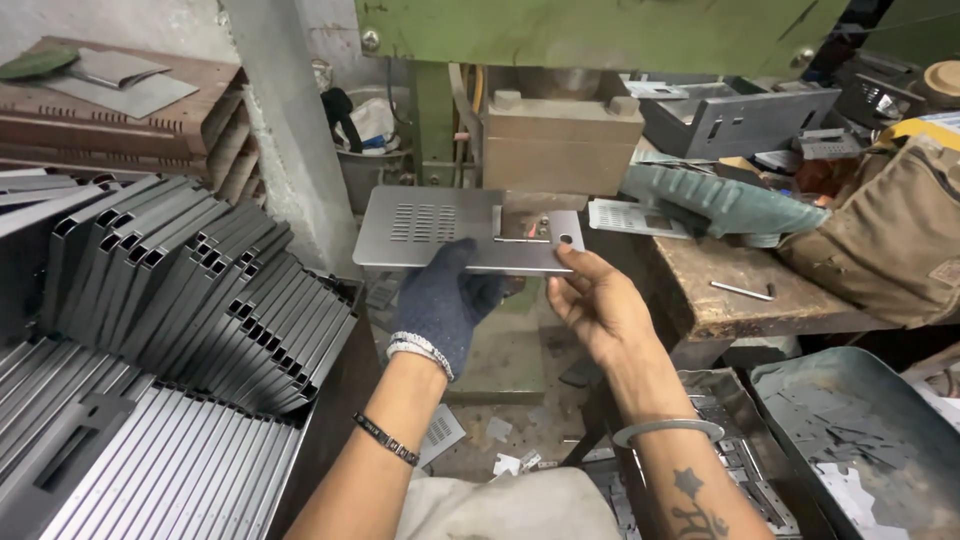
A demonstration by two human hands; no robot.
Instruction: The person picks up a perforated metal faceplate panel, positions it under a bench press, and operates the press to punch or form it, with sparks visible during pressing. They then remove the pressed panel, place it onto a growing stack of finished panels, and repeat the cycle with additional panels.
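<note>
Head view: gloved left hand [445, 305] and bare right hand [598, 305] both gripped the near edge of a slotted grey metal plate [440, 228], held flat at centre before the green press [600, 30]. Stacked grey panels [180, 290] leaned at left.

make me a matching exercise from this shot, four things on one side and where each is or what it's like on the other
Things:
1. metal plate
2. left hand
3. right hand
4. stack of metal panels

Descriptions:
a. bare, fingers on the plate's right edge
b. leaning in rows at the far left
c. in a dark knitted glove
d. flat, grey, with rows of slots

Pairs: 1-d, 2-c, 3-a, 4-b
</note>
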